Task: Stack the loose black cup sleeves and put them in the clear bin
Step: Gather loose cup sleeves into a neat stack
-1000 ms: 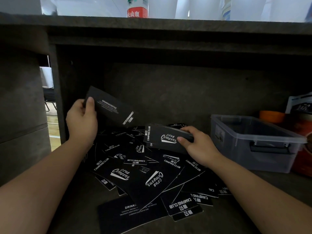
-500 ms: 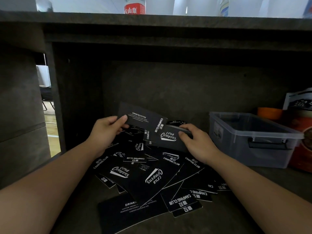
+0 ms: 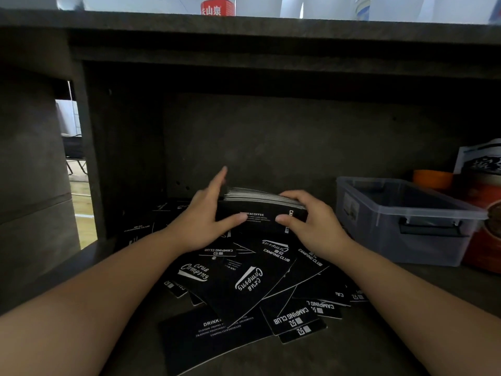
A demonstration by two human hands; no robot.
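A stack of black cup sleeves (image 3: 261,213) stands on edge above the pile, held between both hands. My left hand (image 3: 202,215) holds its left end, thumb on the front face, index finger pointing up. My right hand (image 3: 311,221) grips its right end with fingers curled over the top edge and thumb on the front. Several loose black sleeves (image 3: 244,283) with white lettering lie scattered on the shelf floor beneath my hands. The clear bin (image 3: 379,232) sits to the right of the pile, open at the top, with a black handle on its front.
A dark shelf board (image 3: 244,28) hangs low overhead and a back wall (image 3: 271,137) stands close behind the stack. An orange cup (image 3: 432,179) and printed packages (image 3: 482,213) stand right of the bin. A gap at the left (image 3: 73,169) shows a floor.
My left hand brought its single sleeve right and joined it to the stack in my right hand. Both hands now hold the stack upright together.
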